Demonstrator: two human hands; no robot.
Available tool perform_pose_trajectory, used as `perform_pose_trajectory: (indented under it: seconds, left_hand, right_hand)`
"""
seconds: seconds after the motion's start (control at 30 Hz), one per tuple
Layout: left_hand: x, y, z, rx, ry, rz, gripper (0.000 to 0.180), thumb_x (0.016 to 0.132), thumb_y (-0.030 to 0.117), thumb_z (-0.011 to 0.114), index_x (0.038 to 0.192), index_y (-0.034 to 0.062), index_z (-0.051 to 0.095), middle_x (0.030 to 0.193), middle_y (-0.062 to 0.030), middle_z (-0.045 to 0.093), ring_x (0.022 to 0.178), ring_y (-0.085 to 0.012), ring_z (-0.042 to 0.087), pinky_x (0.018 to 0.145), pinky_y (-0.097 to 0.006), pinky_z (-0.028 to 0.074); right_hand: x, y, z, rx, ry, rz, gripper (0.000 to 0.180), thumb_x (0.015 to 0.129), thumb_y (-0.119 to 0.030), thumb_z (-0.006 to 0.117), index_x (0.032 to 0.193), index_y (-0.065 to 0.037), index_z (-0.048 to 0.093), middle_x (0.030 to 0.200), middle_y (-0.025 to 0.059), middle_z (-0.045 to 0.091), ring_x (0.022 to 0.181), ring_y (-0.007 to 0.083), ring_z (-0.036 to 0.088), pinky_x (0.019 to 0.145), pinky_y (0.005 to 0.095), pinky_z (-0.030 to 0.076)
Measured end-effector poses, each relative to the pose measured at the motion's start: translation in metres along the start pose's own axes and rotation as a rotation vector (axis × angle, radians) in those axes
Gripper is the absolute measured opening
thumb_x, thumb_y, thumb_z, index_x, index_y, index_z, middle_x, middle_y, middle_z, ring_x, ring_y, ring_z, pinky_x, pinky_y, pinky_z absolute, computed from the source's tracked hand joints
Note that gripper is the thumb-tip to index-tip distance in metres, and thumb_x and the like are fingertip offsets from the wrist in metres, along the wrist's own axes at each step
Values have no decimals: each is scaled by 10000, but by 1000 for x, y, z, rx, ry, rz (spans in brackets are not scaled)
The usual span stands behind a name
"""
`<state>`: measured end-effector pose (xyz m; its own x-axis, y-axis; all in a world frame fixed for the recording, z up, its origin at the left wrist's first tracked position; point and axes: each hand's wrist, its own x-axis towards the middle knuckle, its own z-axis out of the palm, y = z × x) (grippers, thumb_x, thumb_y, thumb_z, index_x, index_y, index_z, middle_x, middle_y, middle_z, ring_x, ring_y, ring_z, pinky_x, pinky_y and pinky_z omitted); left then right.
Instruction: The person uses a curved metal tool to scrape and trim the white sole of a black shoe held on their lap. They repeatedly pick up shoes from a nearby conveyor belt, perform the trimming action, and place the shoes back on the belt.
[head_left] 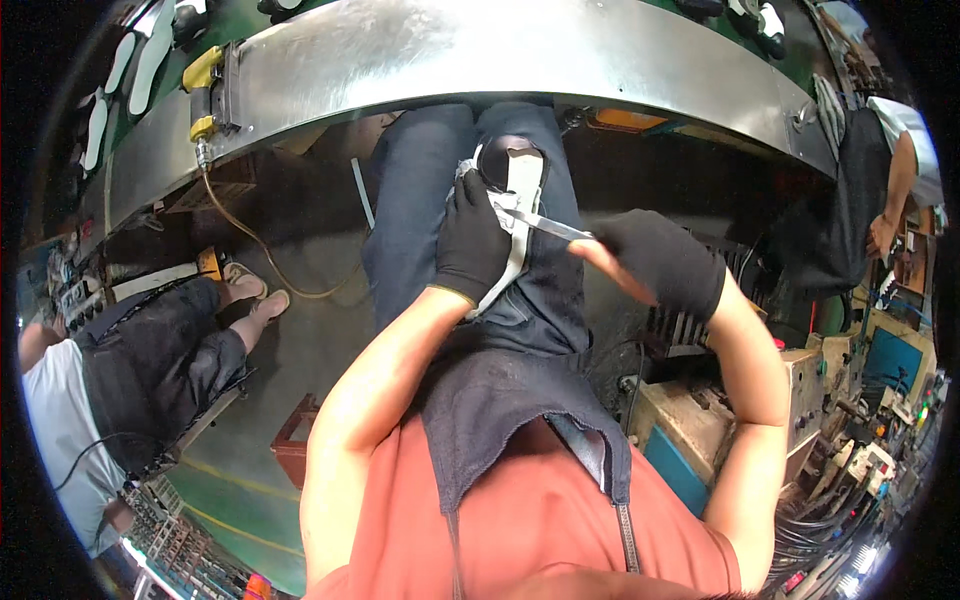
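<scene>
Probably light and floppy, the white shoe part (515, 215) is pinned on the lap by the left hand (468, 240), fingers closed over it, while the right hand (655, 260) grips a thin blade (555, 228).

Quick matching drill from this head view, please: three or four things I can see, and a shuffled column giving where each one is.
1. left hand
2. right hand
3. white shoe piece
4. yellow fitting

a. on the metal conveyor edge, upper left
b. lying on the lap
c. gripping a slim metal blade
d. pressing on the shoe piece

Pairs: 1-d, 2-c, 3-b, 4-a
</scene>
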<state>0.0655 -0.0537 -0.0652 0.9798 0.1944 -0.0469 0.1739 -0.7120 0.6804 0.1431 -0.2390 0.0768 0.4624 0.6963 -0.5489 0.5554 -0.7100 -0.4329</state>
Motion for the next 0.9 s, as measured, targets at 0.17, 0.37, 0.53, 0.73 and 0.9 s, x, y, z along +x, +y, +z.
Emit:
perform_pose_trajectory:
  seconds: [0.17, 0.37, 0.53, 0.73, 0.9]
  left_hand:
    - [-49, -20, -12, -273, -164, 123, 778, 823, 211, 620, 1381, -85, 168, 1426, -310, 197, 1326, -450, 223, 1101, -441, 206]
    - [-89, -49, -36, -1050, -547, -596, 516, 966, 229, 472, 1383, -28, 309, 1314, -119, 481, 1215, -188, 446, 1023, -296, 333]
    - [-68, -48, 9, -636, -282, -244, 599, 817, 292, 700, 1234, -31, 415, 1149, -134, 575, 1089, -191, 539, 915, -309, 433]
    - [-57, -30, -3, -718, -292, -190, 729, 764, 346, 745, 1256, -36, 368, 1184, -186, 542, 1113, -240, 538, 934, -336, 425]
    - [-66, -37, -5, -666, -251, -70, 785, 743, 310, 758, 1299, -35, 325, 1237, -204, 496, 1162, -278, 497, 974, -349, 394]
  right_hand:
    - [19, 11, 104, 493, 232, -22, 366, 960, -318, 451, 880, 16, 580, 718, 201, 564, 626, 275, 535, 611, 368, 431]
    - [-9, 15, 171, 810, 48, 255, 459, 979, -394, 397, 880, 20, 570, 666, 86, 547, 571, 145, 546, 569, 306, 449]
    - [-9, 11, 115, 915, -134, 391, 480, 973, -419, 407, 926, 26, 581, 705, 51, 567, 570, 137, 581, 543, 288, 461]
    - [8, -14, 73, 556, 296, -60, 421, 962, -382, 416, 977, -2, 597, 800, 223, 613, 697, 331, 621, 652, 382, 463]
    - [5, -18, 79, 497, 175, 125, 394, 956, -333, 444, 868, 13, 611, 698, 245, 581, 610, 366, 581, 605, 423, 451]
